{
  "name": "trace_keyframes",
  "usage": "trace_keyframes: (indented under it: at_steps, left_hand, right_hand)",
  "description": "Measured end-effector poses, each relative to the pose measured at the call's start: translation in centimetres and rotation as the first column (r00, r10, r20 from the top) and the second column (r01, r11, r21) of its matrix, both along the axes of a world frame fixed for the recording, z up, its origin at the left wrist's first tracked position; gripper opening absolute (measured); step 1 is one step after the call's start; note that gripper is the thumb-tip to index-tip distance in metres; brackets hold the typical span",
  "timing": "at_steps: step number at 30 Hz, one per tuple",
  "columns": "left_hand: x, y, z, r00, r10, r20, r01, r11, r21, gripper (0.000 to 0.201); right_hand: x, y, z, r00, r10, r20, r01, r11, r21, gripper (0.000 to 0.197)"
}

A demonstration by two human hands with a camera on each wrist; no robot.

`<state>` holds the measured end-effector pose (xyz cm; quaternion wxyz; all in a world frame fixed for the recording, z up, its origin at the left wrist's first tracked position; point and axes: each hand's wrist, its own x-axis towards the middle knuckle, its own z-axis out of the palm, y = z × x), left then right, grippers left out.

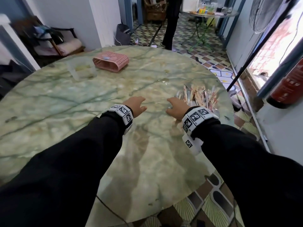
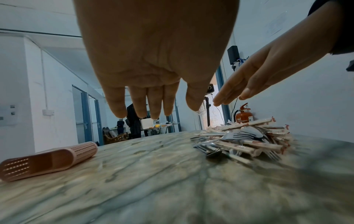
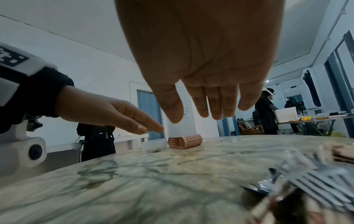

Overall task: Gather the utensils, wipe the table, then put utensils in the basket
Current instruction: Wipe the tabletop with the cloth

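A heap of utensils [image 1: 199, 97], metal forks and spoons mixed with paper-wrapped chopsticks, lies at the right side of the green marble table [image 1: 82, 102]. The same utensils [image 2: 247, 139] show in the left wrist view, and forks [image 3: 314, 181] fill the lower right of the right wrist view. A pink perforated basket [image 1: 110, 61] lies on its side at the far left-centre. My left hand [image 1: 136, 104] hovers open above the table middle. My right hand [image 1: 176, 106] is open too, just left of the heap, holding nothing.
A clear plastic tub [image 1: 82, 68] stands beside the basket. A wet patch [image 1: 164, 81] glints on the table beyond the hands. A red fire extinguisher [image 1: 288, 86] hangs on the right wall. A person in black [image 1: 172, 22] stands on the tiled floor behind the table.
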<state>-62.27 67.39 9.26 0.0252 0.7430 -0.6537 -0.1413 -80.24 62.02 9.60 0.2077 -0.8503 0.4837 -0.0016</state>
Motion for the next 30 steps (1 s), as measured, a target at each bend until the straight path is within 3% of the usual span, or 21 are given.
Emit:
trace_keyframes:
  at_steps: [7,14,30]
  left_hand:
    - [10.3,3.8,-0.7,0.998,-0.056,0.022,0.055,0.997,0.049,0.052]
    - [19.1,7.3,-0.5,0.997,-0.041,0.058,0.035,0.995,0.098,0.054]
    - [27.0,9.2,-0.6,1.0,-0.007,0.01,0.006,0.995,0.099,0.054]
  right_hand:
    - [9.3,2.8,-0.4,0.998,-0.063,-0.016,0.064,0.997,0.053,0.059]
    - [17.5,6.2,-1.4,0.995,-0.081,0.06,0.072,0.988,0.134,0.061]
    - [26.6,5.8,-0.1,0.988,-0.098,0.122,0.083,0.989,0.121,0.059]
